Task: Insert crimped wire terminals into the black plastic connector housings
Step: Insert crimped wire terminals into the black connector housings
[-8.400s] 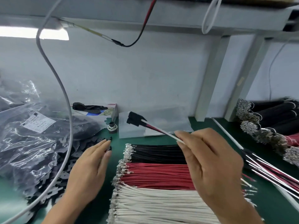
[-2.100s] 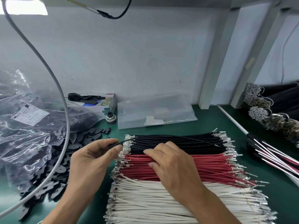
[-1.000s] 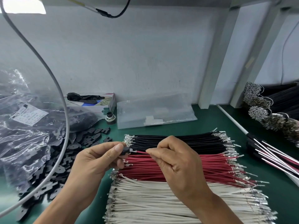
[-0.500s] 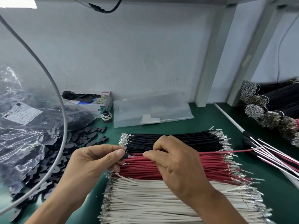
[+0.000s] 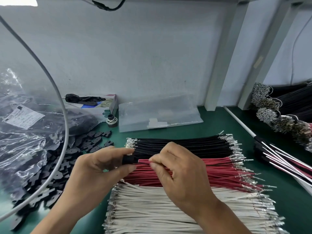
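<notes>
Item: white label (image 5: 22, 117) on the plastic bag (image 5: 25, 141), print too small for me to read. Since half a second ago the red wire (image 5: 143, 160) has closed up to the black connector housing (image 5: 129, 159). My left hand (image 5: 101, 168) pinches the housing; my right hand (image 5: 179, 168) pinches the wire just beside it, above the red wire row (image 5: 211, 173).

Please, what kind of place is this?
Most likely a wire-harness assembly bench in a factory: sorted stacks of crimped wires, a heap of black connector housings, and finished harnesses on the green table.
</notes>
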